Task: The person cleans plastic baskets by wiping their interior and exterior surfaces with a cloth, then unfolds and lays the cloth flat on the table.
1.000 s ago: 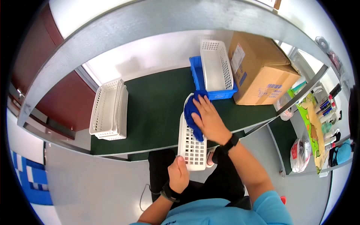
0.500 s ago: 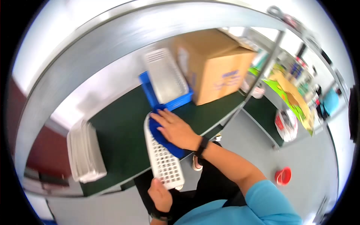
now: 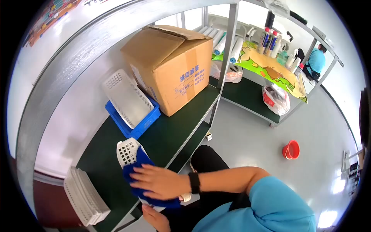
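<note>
Writing noted first. On the cardboard box (image 3: 183, 75), blue printed characters, apparently Chinese, are carried by the taped face and seen upside down; their wording cannot be read with certainty. A pale label is borne on the box's left side, its text too small to make out. Red print, illegible, is seen on the white plastic bag (image 3: 276, 99). The labels of the spray cans (image 3: 263, 41) on the cartoon-patterned mat (image 3: 266, 66) cannot be read either.

Orientation. The perforated white basket (image 3: 126, 151) is held over the front part of the dark green shelf (image 3: 102, 160); whether the shelf is touched cannot be told. Its long axis is slanted from upper left to lower right. The far end is pointed towards the blue bin (image 3: 147, 123), and the near end is directed towards the person's lap. The middle is covered by a blue cloth (image 3: 141, 157).

Hands. The cloth is pressed onto the basket by the right hand (image 3: 162, 183), laid flat with fingers spread. The near end is gripped by the left hand (image 3: 157, 219), thumb visible, the other fingers mostly hidden.

Surroundings. A second basket (image 3: 125, 98) is tilted inside the blue bin, beside the box. Nested white baskets (image 3: 83, 197) are stood at the shelf's left end.
</note>
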